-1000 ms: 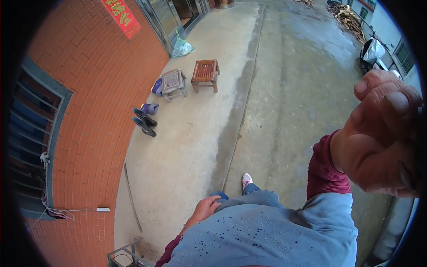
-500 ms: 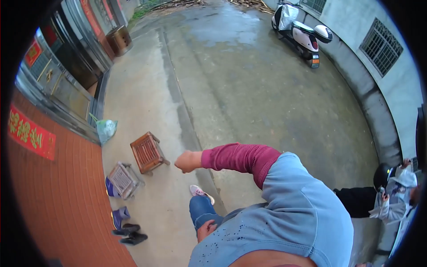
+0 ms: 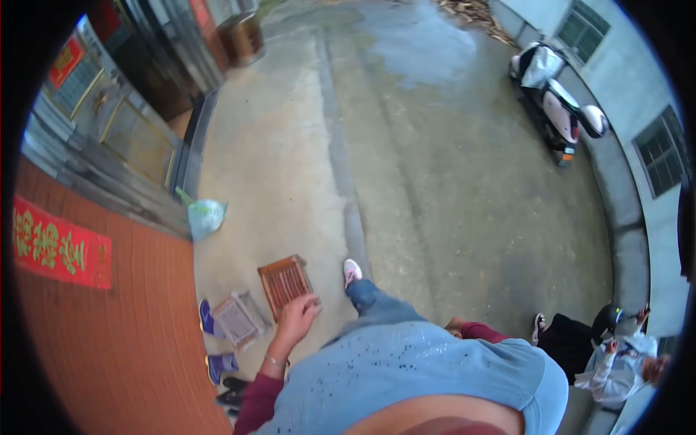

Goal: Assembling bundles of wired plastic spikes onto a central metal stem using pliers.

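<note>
My left hand [image 3: 296, 319], with a bracelet at the wrist and a maroon sleeve, hangs in front of my body with fingers loosely bent and slightly blurred. Nothing shows in it. In the picture it overlaps the near edge of a brown slatted wooden stool [image 3: 285, 283], which stands lower, on the concrete. Beside that is a paler, greyish stool [image 3: 239, 319]. Of my right hand [image 3: 455, 326] only a small part shows past my blue top, and its fingers are hidden. My foot in a pale pink shoe [image 3: 352, 271] is stretched forward on the concrete.
Purple boots [image 3: 220, 366] and dark shoes [image 3: 230, 395] line the brick wall [image 3: 138, 348]. A tied plastic bag [image 3: 206, 217] lies near the doorway. A scooter [image 3: 558, 109] stands by the right wall. Another person [image 3: 616, 370] with a dark helmet is at the lower right.
My right arm has swung back from in front of me to beside my body. My left hand has come forward. The stools and scooter sit farther right and lower in view.
</note>
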`<act>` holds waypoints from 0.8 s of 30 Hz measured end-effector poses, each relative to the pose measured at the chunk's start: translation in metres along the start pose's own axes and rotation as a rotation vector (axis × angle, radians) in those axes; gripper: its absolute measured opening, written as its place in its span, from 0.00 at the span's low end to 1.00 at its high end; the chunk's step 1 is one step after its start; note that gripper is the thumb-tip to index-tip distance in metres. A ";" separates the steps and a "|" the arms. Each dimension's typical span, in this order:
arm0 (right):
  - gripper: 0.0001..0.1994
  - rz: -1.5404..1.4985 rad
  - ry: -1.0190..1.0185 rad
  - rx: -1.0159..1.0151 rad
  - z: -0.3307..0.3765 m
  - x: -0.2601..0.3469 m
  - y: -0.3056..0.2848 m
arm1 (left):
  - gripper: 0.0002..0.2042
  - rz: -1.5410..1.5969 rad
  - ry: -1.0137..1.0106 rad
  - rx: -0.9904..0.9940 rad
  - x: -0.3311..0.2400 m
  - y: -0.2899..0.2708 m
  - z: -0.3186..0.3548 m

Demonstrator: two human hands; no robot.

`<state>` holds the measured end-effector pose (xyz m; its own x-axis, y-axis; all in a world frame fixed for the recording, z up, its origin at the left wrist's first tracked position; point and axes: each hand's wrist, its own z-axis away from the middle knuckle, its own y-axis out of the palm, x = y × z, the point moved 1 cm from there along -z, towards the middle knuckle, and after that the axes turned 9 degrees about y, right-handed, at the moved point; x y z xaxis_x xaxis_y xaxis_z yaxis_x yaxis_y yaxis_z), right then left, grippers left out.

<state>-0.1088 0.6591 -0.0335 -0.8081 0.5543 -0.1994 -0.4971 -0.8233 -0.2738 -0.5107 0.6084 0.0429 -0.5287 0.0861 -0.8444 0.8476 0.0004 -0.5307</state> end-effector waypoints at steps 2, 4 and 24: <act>0.08 0.030 -0.110 -0.028 -0.003 0.080 -0.055 | 0.11 -0.034 -0.100 -0.044 -0.007 -0.028 -0.068; 0.09 -0.070 -0.225 -0.027 0.001 0.142 -0.073 | 0.11 -0.034 -0.102 -0.098 -0.003 -0.042 -0.111; 0.13 -0.220 -0.407 0.051 0.015 0.624 -0.247 | 0.11 0.216 -0.334 -0.051 0.132 -0.211 -0.421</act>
<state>-0.4950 1.2067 -0.0766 -0.7350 0.6318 0.2464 -0.6772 -0.7022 -0.2195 -0.7404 1.0390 0.0739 -0.3169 -0.2393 -0.9178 0.9375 0.0675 -0.3413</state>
